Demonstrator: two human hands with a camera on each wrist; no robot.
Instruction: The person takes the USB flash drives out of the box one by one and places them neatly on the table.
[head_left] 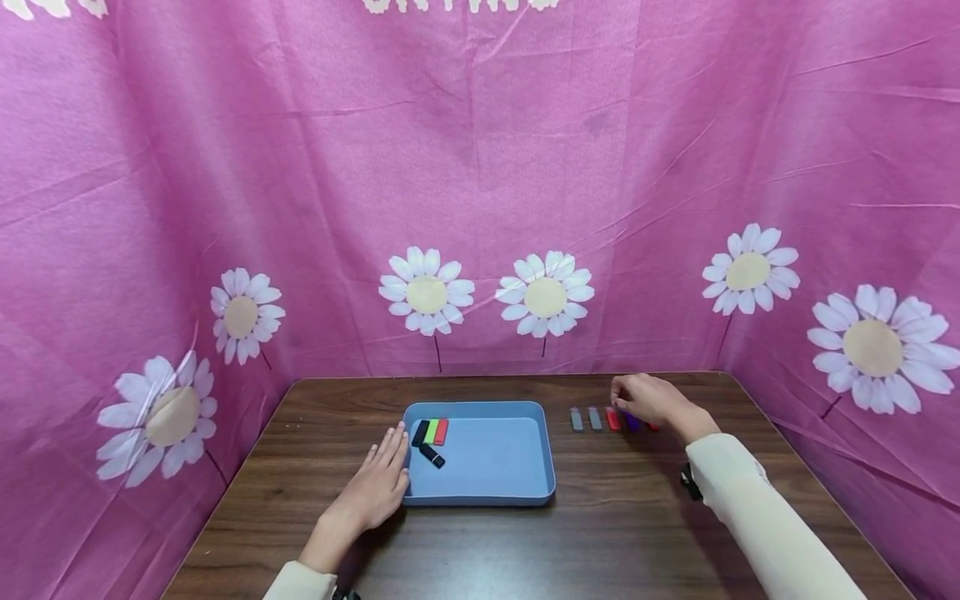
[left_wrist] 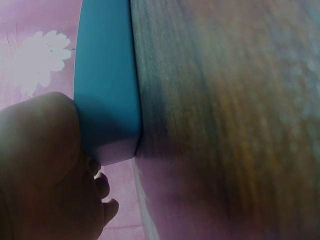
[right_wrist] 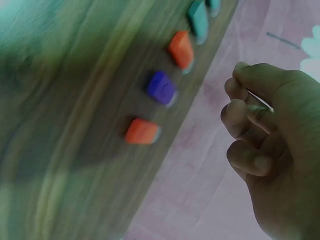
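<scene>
My left hand (head_left: pixel 377 477) lies with straight fingers along the left side of a blue tray (head_left: pixel 480 502). In the left wrist view this hand (left_wrist: pixel 45 165) touches the tray's wall (left_wrist: pixel 107 75). Inside the tray a black USB stick (head_left: pixel 422 432), a green one (head_left: pixel 431 431) and a red one (head_left: pixel 441 432) lie side by side, with another black one (head_left: pixel 432 455) slanted below. My right hand (head_left: pixel 651 398), fingers loosely bent and holding nothing visible, hovers over a row of USB sticks: grey-blue (head_left: pixel 577 419), red (right_wrist: pixel 181 50), purple (right_wrist: pixel 161 89) and red (right_wrist: pixel 142 131).
The brown wooden table (head_left: pixel 480 550) carries the tray near its middle, with the row of sticks to the tray's right. A pink cloth (head_left: pixel 480 192) printed with white daisies surrounds the table's back and sides.
</scene>
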